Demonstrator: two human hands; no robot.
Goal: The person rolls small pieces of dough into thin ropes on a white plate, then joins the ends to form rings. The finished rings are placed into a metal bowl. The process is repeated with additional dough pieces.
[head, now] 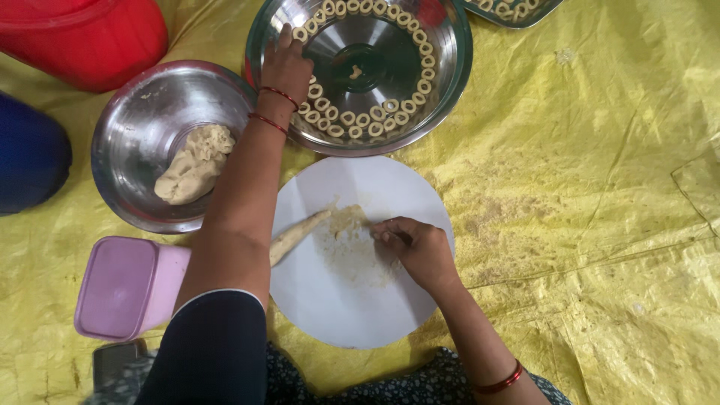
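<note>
I see a crinkled yellow plastic sheet (600, 225) covering the floor. My left hand (285, 67) rests fingers-spread on dough rings (352, 120) in the wide steel bowl (457, 67); my right hand (416, 247) pinches crumbly dough (346, 222) on the round white board (352, 315).

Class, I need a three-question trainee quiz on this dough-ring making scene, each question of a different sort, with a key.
1. True or false: the left hand reaches into the steel plate of dough rings.
2. What does the right hand work on? A) round white board B) pink container C) red tub
3. What lies in the smaller steel bowl?

Key: 1 true; 2 A; 3 a lump of dough.
</note>
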